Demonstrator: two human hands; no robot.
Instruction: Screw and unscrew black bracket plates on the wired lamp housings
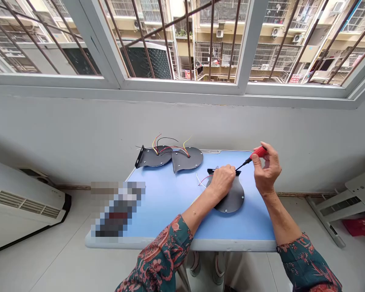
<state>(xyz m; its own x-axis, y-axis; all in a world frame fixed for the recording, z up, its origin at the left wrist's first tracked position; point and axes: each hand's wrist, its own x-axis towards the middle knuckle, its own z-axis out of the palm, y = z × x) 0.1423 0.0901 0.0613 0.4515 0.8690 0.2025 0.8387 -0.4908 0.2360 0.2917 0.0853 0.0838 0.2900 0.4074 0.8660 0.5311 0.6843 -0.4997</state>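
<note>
My right hand (266, 168) grips a screwdriver (258, 152) by its red handle. Its dark shaft slants down and left, and the tip meets the black flange (237, 172) at the far edge of a dark grey rounded housing (232, 198). Pressed on that flange, my left hand (223, 180) is closed and steadies the housing flat on the table. Its fingertips, and any screw beneath them, are hidden. Red and white wires (201, 181) stick out to the left of the left hand. Small screw heads dot the housing's rim.
Two similar dark grey housings, one at left (156, 156) and one at right (188, 158), lie at the back of the blue table (158, 207), with coloured wires rising from them. A blurred-out patch (118, 211) covers the table's left side. Behind stands a wall (109, 117) under a barred window.
</note>
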